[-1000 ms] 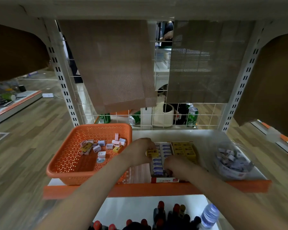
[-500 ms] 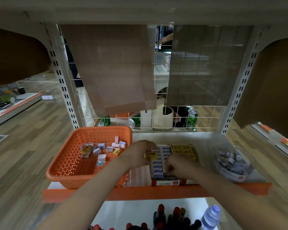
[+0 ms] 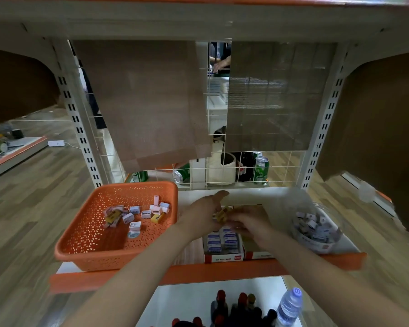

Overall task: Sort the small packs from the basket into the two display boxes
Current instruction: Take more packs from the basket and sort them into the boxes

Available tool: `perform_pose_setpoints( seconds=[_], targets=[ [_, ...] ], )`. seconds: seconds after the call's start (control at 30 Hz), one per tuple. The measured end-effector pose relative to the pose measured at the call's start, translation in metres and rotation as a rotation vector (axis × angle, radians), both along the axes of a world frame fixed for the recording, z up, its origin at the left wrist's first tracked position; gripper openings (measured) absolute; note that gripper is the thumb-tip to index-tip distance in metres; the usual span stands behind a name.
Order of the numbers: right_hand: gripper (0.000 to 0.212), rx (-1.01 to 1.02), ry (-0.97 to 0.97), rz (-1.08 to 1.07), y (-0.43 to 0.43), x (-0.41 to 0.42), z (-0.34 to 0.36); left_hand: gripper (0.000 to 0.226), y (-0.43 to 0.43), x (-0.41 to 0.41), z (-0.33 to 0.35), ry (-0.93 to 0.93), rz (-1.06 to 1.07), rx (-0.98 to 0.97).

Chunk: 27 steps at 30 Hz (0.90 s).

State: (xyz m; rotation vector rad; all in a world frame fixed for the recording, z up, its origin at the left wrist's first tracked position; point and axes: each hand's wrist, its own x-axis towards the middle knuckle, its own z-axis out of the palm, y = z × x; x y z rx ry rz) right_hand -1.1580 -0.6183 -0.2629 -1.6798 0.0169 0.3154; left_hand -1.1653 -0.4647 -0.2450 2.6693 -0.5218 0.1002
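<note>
Yellow small cardboard pack [image 3: 223, 214], mid-placement, was pinched by L hand [image 3: 203, 217]; R hand [image 3: 250, 224] (blurred, grip unclear) lay beside; next: seat squarely in free slot.

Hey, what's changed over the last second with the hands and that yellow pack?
The right hand left the front rows of the blue-pack box and moved back to meet the yellow pack. The left hand still pinches that pack above the boxes. Blur hides whether the right hand grips it too. The orange basket and its loose packs stayed put.
</note>
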Motion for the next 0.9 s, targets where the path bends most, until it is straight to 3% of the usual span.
perform_pose_setpoints(
  seconds=[0.23,0.33,0.4,0.5,0.63,0.7,0.8,0.9],
  targets=[
    [0.010,0.107,0.110,-0.231,-0.042,0.024,0.015,0.064,-0.007,0.004,0.000,0.016,-0.010,0.039],
    [0.011,0.107,0.141,-0.201,-0.059,0.027,0.019,0.058,-0.017,0.003,-0.002,0.002,-0.034,0.068],
    [0.004,-0.061,0.079,-0.109,-0.070,0.032,0.012,0.053,-0.024,0.002,-0.004,-0.021,-0.064,0.094],
    [0.032,-0.458,-0.110,-0.036,-0.080,0.034,-0.001,0.047,-0.030,0.003,-0.007,-0.026,-0.086,0.107],
    [0.020,-0.831,-0.315,0.132,-0.091,0.036,-0.012,0.045,-0.034,0.007,-0.016,-0.008,-0.090,0.117],
    [0.027,-0.992,-0.326,0.214,-0.093,0.040,-0.016,0.046,-0.036,0.010,-0.023,0.015,-0.080,0.131],
    [0.030,-1.129,-0.393,0.230,-0.091,0.046,-0.029,0.046,-0.041,0.012,-0.032,0.040,-0.094,0.152],
    [0.028,-1.120,-0.484,0.224,-0.086,0.048,-0.048,0.048,-0.047,0.011,-0.041,0.069,-0.122,0.217]
  ],
)
